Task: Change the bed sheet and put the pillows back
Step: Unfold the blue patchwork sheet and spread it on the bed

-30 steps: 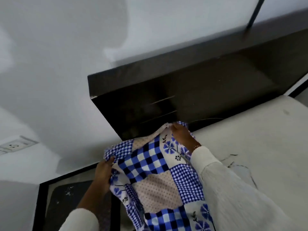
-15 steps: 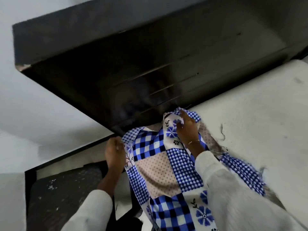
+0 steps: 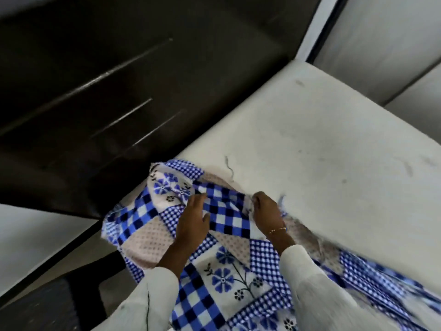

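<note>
One bed sheet (image 3: 222, 278), blue-and-white patchwork, lies bunched over the mattress (image 3: 322, 144) corner nearest the dark headboard (image 3: 100, 87). Left hand (image 3: 191, 225) grip: fingers curled round a checked fold. Right hand (image 3: 266, 211) grip: pinching the sheet's edge just beside it. Both sleeves white; bracelet (image 3: 276, 231) on right wrist.

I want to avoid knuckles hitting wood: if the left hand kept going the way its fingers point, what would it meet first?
Probably only more patchwork sheet over the mattress corner; beyond that, the left hand would likely reach the dark headboard, though depth is unclear.
</note>
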The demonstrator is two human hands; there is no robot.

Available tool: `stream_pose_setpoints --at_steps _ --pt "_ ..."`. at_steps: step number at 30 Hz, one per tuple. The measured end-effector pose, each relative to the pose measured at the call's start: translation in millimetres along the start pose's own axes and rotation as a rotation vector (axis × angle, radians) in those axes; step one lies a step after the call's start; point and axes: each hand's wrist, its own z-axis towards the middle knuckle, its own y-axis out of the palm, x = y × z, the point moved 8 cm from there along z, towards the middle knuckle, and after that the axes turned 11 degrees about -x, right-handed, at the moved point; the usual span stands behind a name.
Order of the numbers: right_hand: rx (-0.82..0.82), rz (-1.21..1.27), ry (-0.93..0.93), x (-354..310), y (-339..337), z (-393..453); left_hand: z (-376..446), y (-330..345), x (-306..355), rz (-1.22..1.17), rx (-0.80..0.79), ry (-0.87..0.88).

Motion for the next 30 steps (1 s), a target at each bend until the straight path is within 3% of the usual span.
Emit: stream_pose_setpoints --at_steps 3,5,7,10,13,15,18,25,27,30 --pt "-0.006 0.355 -0.158 -24 -28 -21 4 12 57 0.107 0.032 0.255" --pt "-0.114 0.379 -0.253 -37 -42 -32 16 10 83 0.14 0.055 0.165" --pt "-0.167 0.197 -0.235 -29 -61 -37 21 -5 110 0.156 0.191 0.04" --pt "-0.184 -0.173 -0.088 7 -96 -41 15 -35 133 -0.035 0.409 -0.109" --pt "-0.153 -0.492 0.257 69 -147 -54 10 -58 135 -0.217 0.518 -0.231" --pt "-0.003 -0.559 0.492 105 -194 -71 11 -71 142 -0.278 0.559 -0.244" --pt "0.172 -0.43 0.656 126 -251 -83 18 -84 156 -0.294 0.603 -0.221" --pt "0.4 0.183 0.634 116 -338 -22 67 -121 207 -0.224 0.557 -0.092" --pt "0.488 0.167 0.518 81 -376 22 92 -134 209 -0.218 0.557 -0.118" --pt "0.611 -0.101 0.193 4 -434 89 135 -153 197 -0.202 0.584 -0.129"
